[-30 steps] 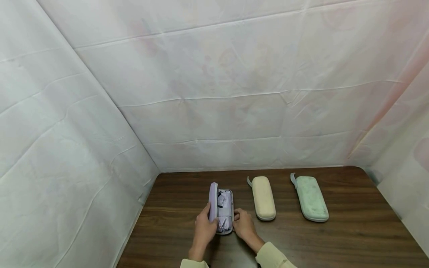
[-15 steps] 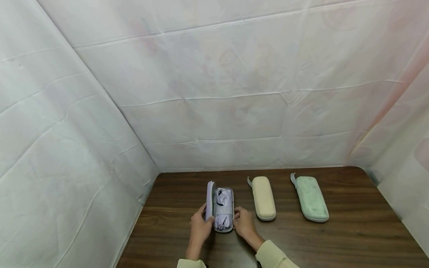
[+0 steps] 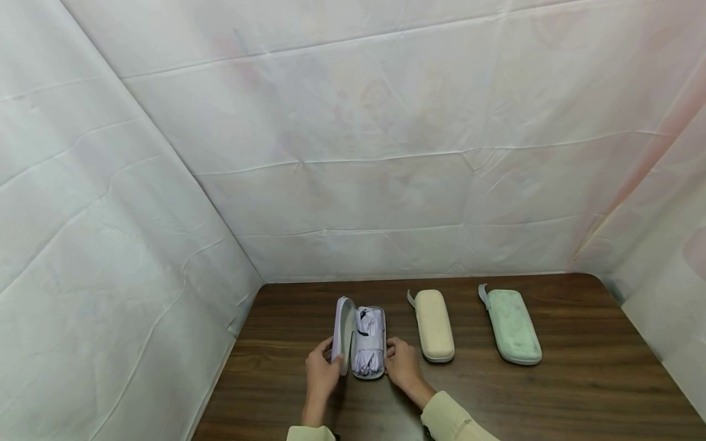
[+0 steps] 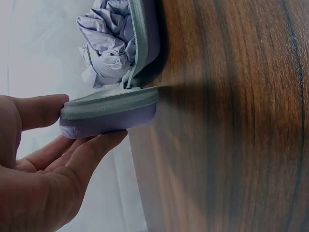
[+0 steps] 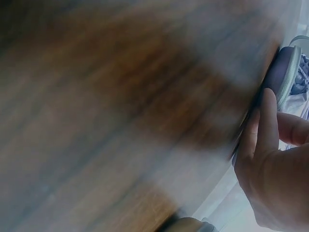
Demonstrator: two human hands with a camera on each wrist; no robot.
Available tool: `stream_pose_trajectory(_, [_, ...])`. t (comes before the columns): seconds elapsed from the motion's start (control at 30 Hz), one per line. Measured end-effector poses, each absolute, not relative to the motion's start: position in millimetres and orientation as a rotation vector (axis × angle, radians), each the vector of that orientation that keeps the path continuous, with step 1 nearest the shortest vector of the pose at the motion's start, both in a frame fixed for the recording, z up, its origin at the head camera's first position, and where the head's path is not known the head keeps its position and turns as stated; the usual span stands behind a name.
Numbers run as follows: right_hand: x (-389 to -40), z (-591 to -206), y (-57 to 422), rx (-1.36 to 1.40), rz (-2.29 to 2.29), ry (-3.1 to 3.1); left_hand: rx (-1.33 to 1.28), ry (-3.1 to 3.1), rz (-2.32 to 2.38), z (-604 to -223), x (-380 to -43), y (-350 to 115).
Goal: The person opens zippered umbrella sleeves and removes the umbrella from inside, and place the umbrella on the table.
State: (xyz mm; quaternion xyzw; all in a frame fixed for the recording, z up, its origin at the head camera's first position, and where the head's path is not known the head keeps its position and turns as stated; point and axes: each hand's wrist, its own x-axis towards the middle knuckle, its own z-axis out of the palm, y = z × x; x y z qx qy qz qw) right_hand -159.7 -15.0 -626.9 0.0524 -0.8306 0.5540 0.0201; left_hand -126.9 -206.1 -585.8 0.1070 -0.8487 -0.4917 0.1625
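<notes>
Caution: Risk of Sliding

Head: lilac case (image 3: 368,376) rests on counter (image 3: 287,331); my left grip (image 3: 322,369) pinches its lid (image 3: 347,327). Left wrist: overpulling the lid against weak bracing could drag the case. Right wrist: my right grip (image 5: 273,159) touches the case wall (image 5: 279,72); pinching, I cannot tell.

Lilac case lid (image 4: 107,120) in left hand (image 4: 50,183)

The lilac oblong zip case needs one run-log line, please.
zip case: open; left hand: holds lid; right hand: touches case; inside: wrinkled lilac bundle
</notes>
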Motion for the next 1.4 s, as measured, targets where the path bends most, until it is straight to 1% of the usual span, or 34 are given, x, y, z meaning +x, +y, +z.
stream_pose_trajectory(0.3, [-162.4, -627.9, -17.9, 0.260, 1.402, -2.602, 0.388, -2.407, -1.409, -582.5, -124.8, -210.5])
stream_pose_trajectory(0.53, [-154.2, -621.0, -25.3, 0.392, 1.049, -2.596, 0.395, -2.356, -1.400, -581.6, -120.6, -210.2])
stream_pose_trajectory(0.73, [-148.5, -609.9, -34.3, 0.508, 0.931, -2.580, 0.334, -2.301, -1.322, -584.3, -119.5, -209.4])
stream_pose_trajectory(0.97, [-143.9, -607.9, -45.2, 0.613, 0.627, -2.684, 0.408, -2.322, -1.388, -584.8, -120.8, -209.4])
stream_pose_trajectory(1.23, [-140.8, -607.8, -56.2, 0.601, 0.404, -2.676, 0.431, -2.342, -1.386, -584.9, -121.7, -207.8])
stream_pose_trajectory(1.4, [-138.8, -605.3, -65.0, 0.565, 0.376, -2.710, 0.432, -2.363, -1.355, -584.8, -121.5, -206.5])
